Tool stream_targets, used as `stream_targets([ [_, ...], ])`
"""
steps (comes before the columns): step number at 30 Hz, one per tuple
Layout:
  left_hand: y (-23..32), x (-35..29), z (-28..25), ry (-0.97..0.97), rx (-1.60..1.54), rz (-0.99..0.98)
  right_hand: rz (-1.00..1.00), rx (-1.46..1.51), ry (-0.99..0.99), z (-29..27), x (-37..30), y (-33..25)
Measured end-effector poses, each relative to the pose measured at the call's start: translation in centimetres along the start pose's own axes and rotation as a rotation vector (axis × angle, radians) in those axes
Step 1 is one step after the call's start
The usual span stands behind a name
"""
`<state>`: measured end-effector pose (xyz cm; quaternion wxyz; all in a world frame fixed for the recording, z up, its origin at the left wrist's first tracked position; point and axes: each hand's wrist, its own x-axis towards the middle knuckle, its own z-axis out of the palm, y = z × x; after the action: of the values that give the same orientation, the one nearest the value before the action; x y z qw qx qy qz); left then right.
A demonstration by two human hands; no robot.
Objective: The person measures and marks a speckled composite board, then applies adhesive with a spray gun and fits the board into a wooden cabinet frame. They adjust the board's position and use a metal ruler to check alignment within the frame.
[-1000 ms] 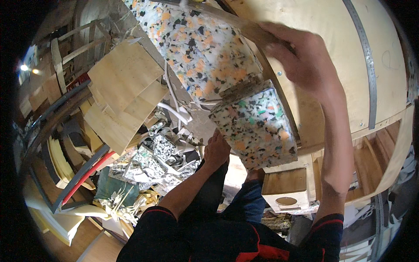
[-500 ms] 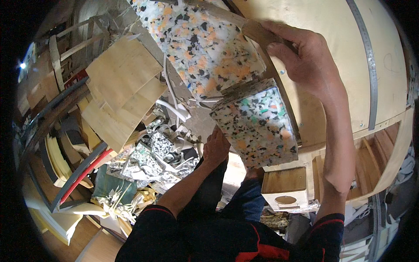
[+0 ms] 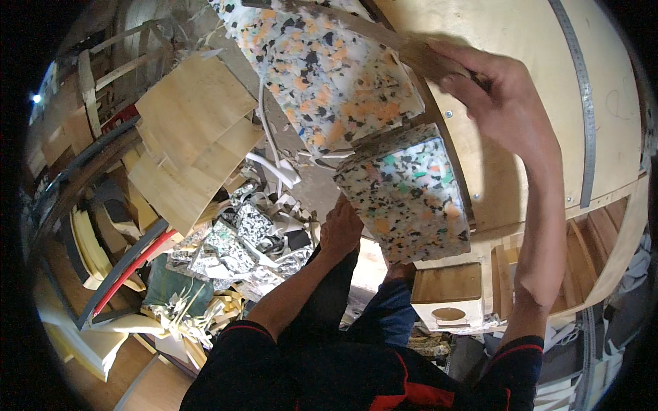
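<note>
My right hand [image 3: 504, 85] is closed round the brown handle of a long knife [image 3: 356, 26]. Its narrow flat blade stretches left across the top of a large speckled foam slab [image 3: 308, 72], which is white with orange and black flecks. Nearer to me, a smaller speckled foam block [image 3: 408, 192], with green flecks too, sits apart from the slab across a dark gap. My left hand [image 3: 340, 229] grips the lower left edge of this block; its fingertips are partly hidden.
A pale wooden panel [image 3: 521, 123] carries a metal ruler [image 3: 582, 103] on the right. Below lies a small wooden box [image 3: 447, 291] with a round hole. Plywood sheets [image 3: 195, 113] and a heap of foam scraps [image 3: 240, 240] are on the left.
My right hand has moved a little to the right, drawing the knife along with it. The foam pieces have shifted very slightly right in view. My left hand keeps its place.
</note>
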<state>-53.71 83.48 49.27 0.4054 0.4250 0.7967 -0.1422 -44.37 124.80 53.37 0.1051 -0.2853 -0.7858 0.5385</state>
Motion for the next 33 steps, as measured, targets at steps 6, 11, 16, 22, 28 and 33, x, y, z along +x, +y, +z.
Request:
stream_targets([
  [6, -0.3, 0.2, 1.3, 0.076, -0.02, -0.021, -0.117, 0.053, 0.014, -1.2, -3.9, -0.5],
  [11, 0.3, 0.2, 1.2, -0.07, -0.169, -0.274, -0.068, -0.054, 0.032, -0.5, -1.0, -0.9],
  [16, 0.3, 0.3, 0.6, -0.131, -0.154, -0.299, 0.0, -0.099, -0.021, -1.3, -3.2, 0.2],
  [22, 0.6, 0.0, 0.5, -0.055, -0.089, -0.229, 0.188, 0.035, -0.08, -2.0, -7.5, -0.3],
  [28, -0.8, 0.3, 2.4, -0.108, -0.095, -0.274, 0.034, 0.042, 0.035, -0.7, -5.2, 0.9],
  [33, -1.5, -0.1, 4.3, -0.009, -0.092, -0.186, 0.194, 0.156, -0.001, -1.4, -9.2, 0.0],
])
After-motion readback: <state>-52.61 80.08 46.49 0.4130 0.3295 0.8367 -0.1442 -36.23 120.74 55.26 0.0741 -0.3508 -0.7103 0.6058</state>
